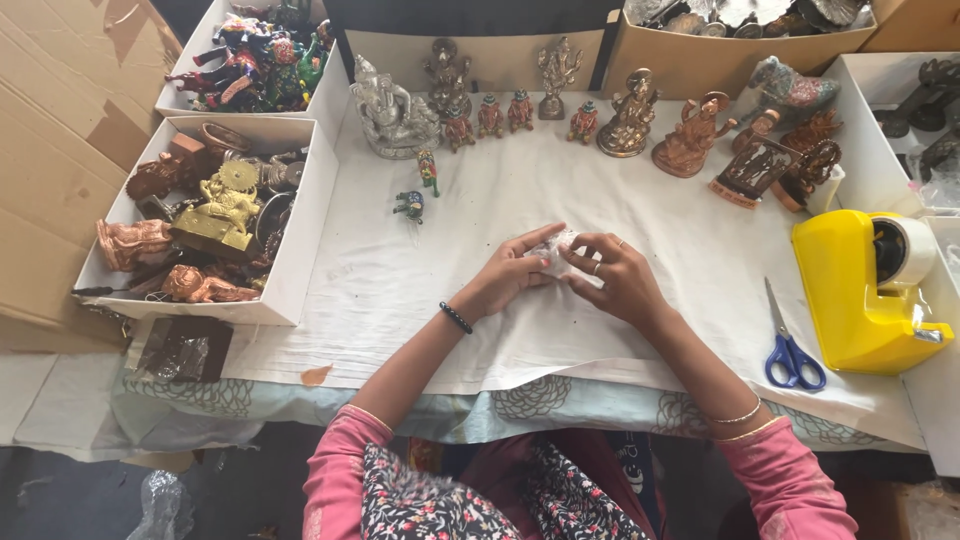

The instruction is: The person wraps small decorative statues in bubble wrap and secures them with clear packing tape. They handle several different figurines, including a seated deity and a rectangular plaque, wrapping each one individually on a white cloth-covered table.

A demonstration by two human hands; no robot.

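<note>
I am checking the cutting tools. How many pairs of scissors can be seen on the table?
1. The blue-handled metal scissors lie on the white sheet, right of the right hand and beside the yellow tape dispenser. More may be hidden inside the boxes.

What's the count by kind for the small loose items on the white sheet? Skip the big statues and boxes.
Small red figurines: 4
Small painted animal figures: 2
Blue-handled scissors: 1
Yellow tape dispenser: 1
Clear-wrapped bundle, held between left hand and right hand: 1
Total: 9
</note>
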